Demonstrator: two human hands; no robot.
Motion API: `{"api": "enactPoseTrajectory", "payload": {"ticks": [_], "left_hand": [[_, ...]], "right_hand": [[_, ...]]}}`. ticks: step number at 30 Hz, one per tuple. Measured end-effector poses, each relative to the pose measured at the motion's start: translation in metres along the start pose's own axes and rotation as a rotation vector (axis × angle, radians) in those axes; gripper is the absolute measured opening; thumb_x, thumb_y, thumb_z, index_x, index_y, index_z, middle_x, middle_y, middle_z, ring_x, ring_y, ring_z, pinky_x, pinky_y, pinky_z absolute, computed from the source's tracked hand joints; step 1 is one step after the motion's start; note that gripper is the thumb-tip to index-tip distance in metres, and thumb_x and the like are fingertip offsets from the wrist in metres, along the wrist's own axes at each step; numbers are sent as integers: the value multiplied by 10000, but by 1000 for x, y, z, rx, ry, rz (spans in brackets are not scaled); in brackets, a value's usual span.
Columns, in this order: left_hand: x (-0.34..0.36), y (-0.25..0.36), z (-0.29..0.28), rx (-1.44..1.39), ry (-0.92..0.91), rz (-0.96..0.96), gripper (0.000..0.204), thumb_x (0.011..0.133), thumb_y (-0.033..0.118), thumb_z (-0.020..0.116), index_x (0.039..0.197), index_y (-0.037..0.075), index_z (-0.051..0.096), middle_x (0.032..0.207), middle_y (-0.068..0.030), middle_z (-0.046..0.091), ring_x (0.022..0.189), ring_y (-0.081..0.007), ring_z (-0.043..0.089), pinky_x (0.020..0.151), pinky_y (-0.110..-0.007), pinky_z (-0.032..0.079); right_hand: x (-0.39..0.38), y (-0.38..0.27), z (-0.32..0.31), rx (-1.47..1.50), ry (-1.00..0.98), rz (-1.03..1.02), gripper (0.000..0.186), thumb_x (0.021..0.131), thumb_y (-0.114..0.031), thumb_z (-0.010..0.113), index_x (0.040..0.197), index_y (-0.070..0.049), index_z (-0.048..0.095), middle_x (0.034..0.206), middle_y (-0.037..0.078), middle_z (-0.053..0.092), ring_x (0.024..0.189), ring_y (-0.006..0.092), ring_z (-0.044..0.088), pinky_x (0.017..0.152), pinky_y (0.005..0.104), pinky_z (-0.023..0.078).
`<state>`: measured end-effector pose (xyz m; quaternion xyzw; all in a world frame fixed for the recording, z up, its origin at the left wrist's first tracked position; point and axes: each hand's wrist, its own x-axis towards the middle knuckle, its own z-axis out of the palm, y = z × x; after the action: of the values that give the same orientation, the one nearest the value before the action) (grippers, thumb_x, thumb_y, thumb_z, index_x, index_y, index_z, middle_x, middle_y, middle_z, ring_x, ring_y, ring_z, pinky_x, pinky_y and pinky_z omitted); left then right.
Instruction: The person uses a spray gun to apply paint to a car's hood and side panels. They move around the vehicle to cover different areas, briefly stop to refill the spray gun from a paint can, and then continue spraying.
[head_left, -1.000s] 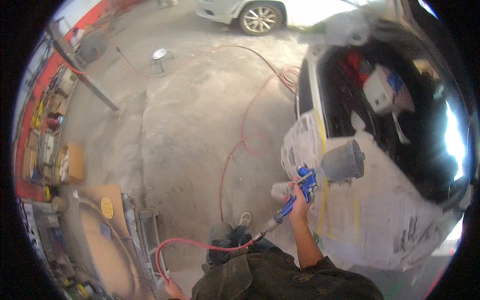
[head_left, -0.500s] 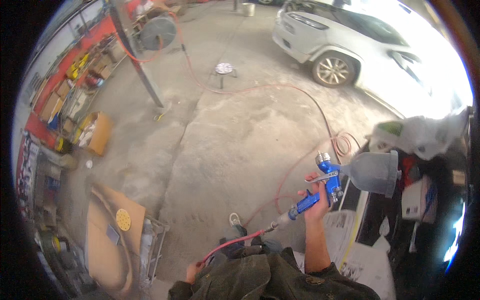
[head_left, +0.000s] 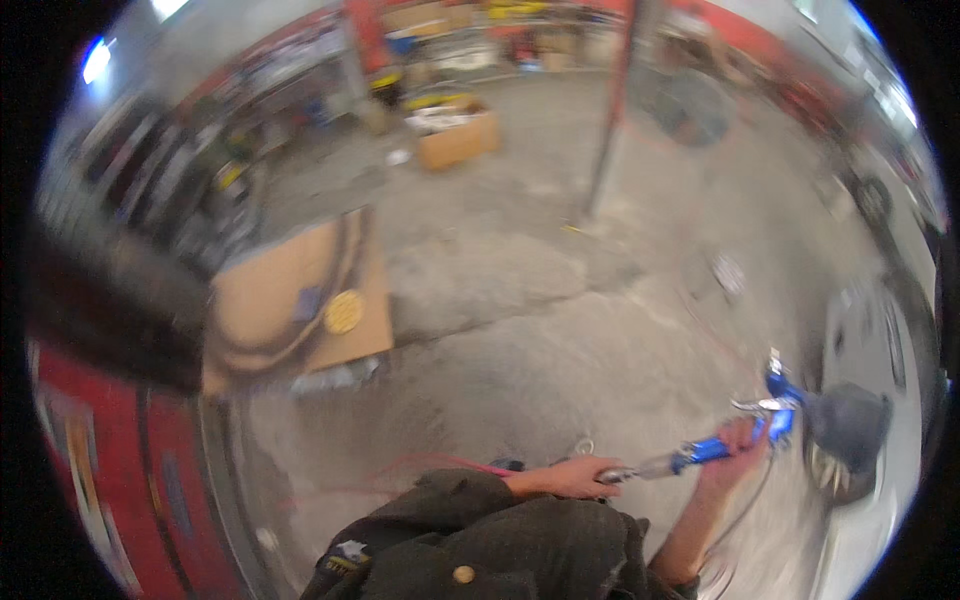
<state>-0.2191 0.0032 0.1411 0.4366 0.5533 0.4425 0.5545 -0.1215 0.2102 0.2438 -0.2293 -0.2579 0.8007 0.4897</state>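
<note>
My right hand is closed round the handle of a blue paint spray gun, held out at the lower right. A grey cup is fixed to the gun's side, and its silver trigger sticks out above my fingers. My left hand is closed on the air hose, right by the metal coupling below the gun's handle. Pinkish-red hose trails leftward past my left sleeve. Motion blurs the view, so the exact grip of the left fingers is partly hidden.
On the left, a cardboard-topped stand carries a yellow sanding disc. A red cabinet stands lower left, an open cardboard box farther back. A post, a round stool and a white car stand around the floor.
My view has swung left, bringing the red cabinet in. My left hand has moved up the hose to the coupling by the gun. The right hand still holds the spray gun.
</note>
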Motion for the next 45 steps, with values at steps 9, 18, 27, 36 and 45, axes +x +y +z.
{"api": "enactPoseTrajectory", "payload": {"ticks": [9,18,27,36,45], "left_hand": [[53,28,-57,-2,973,318,476,813,260,673,1245,122,526,680,-100,557,628,-249,556,585,-348,426],[41,61,-165,26,1570,558,529,740,187,666,1244,124,516,688,-128,577,662,-327,576,610,-406,435],[17,51,-253,178,1807,306,647,787,187,664,1380,147,407,756,-151,598,699,-332,590,638,-407,447],[58,-29,-267,-135,2021,-53,419,810,275,641,1199,129,584,852,-148,642,766,-312,615,672,-405,471],[333,-62,-100,-926,2036,-597,592,885,385,593,1298,-13,449,1263,-199,529,1189,-328,486,1005,-396,379]], "right_hand": [[157,83,152,-263,-597,243,208,829,-204,587,697,-128,446,527,-42,271,448,108,313,446,275,287],[166,217,332,3,-980,817,313,910,-117,454,631,-175,325,499,-62,248,435,77,270,454,243,281],[152,337,424,190,-1167,1376,345,942,-135,434,623,-168,308,523,-53,271,448,76,289,475,247,292],[309,551,483,-441,-1363,624,461,956,-160,453,1379,-1,361,1301,180,476,1067,239,566,964,349,471],[266,612,521,-367,-1486,929,329,944,-184,488,1214,2,516,1114,137,590,880,197,625,759,282,540]]}}
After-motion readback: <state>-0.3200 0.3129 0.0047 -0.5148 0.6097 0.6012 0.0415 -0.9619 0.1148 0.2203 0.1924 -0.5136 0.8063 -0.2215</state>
